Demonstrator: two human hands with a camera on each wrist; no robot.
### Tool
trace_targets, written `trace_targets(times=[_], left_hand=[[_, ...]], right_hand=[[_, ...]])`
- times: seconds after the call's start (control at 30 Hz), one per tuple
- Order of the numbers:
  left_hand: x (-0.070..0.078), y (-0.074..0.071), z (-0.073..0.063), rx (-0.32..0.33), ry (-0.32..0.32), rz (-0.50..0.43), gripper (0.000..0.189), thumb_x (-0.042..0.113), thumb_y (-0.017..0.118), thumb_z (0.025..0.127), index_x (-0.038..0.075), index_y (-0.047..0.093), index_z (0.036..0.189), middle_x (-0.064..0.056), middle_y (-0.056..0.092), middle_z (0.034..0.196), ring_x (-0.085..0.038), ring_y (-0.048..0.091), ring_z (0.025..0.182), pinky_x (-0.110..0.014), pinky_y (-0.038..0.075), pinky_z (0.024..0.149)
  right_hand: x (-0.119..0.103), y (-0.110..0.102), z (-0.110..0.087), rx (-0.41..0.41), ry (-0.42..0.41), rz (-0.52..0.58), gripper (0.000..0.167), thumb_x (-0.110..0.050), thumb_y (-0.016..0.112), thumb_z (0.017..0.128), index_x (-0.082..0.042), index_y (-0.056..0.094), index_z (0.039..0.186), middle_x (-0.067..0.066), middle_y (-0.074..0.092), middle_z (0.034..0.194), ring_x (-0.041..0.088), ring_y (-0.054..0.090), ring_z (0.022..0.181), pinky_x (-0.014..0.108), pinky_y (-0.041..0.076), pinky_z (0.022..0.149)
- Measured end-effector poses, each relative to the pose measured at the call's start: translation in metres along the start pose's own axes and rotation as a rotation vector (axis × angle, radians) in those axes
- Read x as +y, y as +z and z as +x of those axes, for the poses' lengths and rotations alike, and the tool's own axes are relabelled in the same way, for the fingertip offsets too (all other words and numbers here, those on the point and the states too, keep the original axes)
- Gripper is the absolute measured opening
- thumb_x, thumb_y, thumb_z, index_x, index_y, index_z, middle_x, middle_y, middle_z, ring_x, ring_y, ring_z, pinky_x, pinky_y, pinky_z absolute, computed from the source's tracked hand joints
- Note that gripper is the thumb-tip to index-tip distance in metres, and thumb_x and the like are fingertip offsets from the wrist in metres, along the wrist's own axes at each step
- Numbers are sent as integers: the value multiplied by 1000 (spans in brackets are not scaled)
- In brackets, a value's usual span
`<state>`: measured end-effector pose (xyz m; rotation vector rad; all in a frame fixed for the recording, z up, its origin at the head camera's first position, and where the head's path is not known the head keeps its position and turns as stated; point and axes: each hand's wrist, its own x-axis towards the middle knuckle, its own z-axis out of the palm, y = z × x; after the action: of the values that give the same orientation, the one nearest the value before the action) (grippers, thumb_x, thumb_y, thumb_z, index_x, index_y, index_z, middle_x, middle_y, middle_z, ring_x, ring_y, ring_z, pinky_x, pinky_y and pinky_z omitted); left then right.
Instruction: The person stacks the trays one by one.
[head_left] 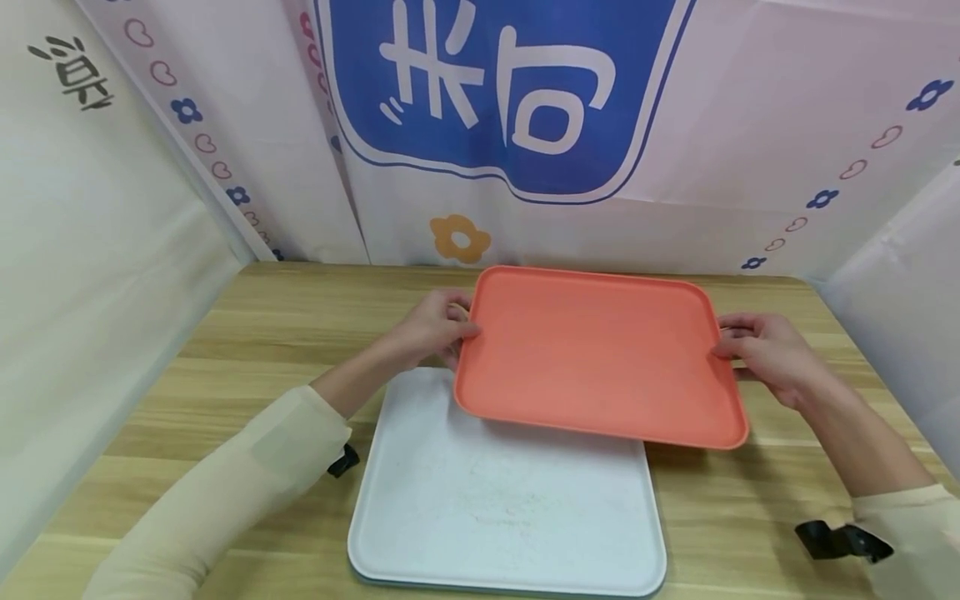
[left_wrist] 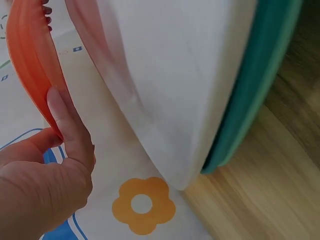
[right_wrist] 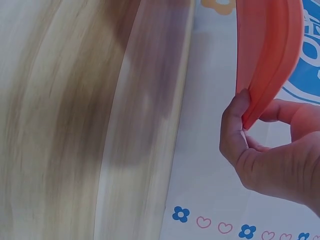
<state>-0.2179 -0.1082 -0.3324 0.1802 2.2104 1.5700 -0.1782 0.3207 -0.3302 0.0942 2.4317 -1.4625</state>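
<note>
An orange-red rectangular tray (head_left: 592, 358) is held up off the table, tilted, with its flat inside facing the head camera. My left hand (head_left: 438, 325) pinches its left edge, thumb on the inner side. At the opposite short edge, my right hand (head_left: 765, 354) grips the rim in the same way. Beneath and nearer to me lies a white tray (head_left: 502, 508), partly covered by the orange one in the head view. Under the white tray a teal tray (left_wrist: 245, 95) shows its edge in the left wrist view. Faint greenish marks dot the white surface.
The trays are over a wood-grain table (head_left: 285, 333). Behind it hangs a white printed cloth (head_left: 720, 167) with a blue sign and an orange flower (head_left: 460, 239). White cloth walls (head_left: 90, 250) rise at both sides. Black straps (head_left: 843, 540) sit at the wrists.
</note>
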Motion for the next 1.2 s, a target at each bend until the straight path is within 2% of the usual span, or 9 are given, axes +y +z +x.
trace_targets(times=[0.2,0.67,0.93,1.2], left_hand=[[-2,-3,-6,-12,-7,-46,31,-5,62,99,-8,51,128,-9,64,75,-18,66,51,-33,60,49],[-7,-9,-14,-13,-23,-56,35,-2,62,99,-8,49,131,-10,67,78,-17,66,54,-33,61,51],[-14,-14,-20,-6,-43,-46,31,0,63,100,-6,48,126,-9,67,80,-16,66,56,-32,60,50],[-20,-18,-25,-6,-59,-99,25,0,60,101,-5,47,121,-7,67,75,-15,65,54,-28,59,49]], right_hand=[[-1,3,0,-12,-13,-1,60,-3,54,102,19,27,150,-4,60,101,2,63,85,28,63,77],[-3,10,-1,-28,-24,24,61,-4,55,102,20,26,150,-8,64,98,1,66,84,28,63,76],[-6,19,-1,-60,-43,57,61,0,55,100,19,27,150,-2,66,99,7,69,83,32,64,76],[-7,26,0,-73,-41,65,61,0,54,101,19,25,151,2,64,103,7,69,83,32,64,76]])
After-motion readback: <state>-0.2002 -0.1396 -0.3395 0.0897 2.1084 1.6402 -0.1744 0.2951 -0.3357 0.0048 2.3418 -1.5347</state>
